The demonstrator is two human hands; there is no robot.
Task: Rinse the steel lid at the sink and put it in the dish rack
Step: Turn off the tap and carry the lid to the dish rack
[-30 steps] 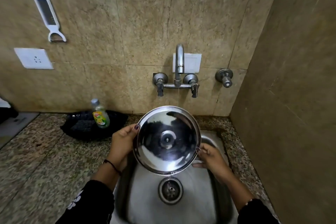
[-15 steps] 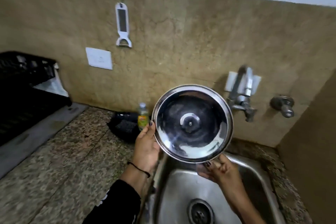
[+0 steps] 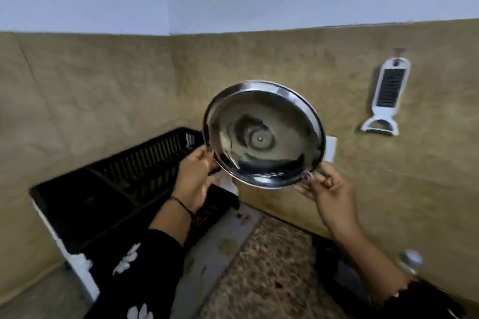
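The round steel lid (image 3: 263,134) is held up in the air, tilted, with its shiny underside toward me. My left hand (image 3: 195,173) grips its left rim and my right hand (image 3: 328,189) grips its lower right rim. The black plastic dish rack (image 3: 111,184) stands on the counter at the left, below and left of the lid, against the tiled wall. The sink is out of view.
A white peeler-grater (image 3: 388,96) hangs on the tiled wall at the right. A bottle cap (image 3: 412,259) shows at the lower right. The speckled granite counter (image 3: 272,272) runs below, with a grey mat (image 3: 220,243) beside the rack. A white socket plate (image 3: 331,149) peeks from behind the lid.
The lid has travelled left, away from the sink and tap, to above the dish rack's right end. Both hands kept hold of it. The view swung left, so the sink dropped out of sight.
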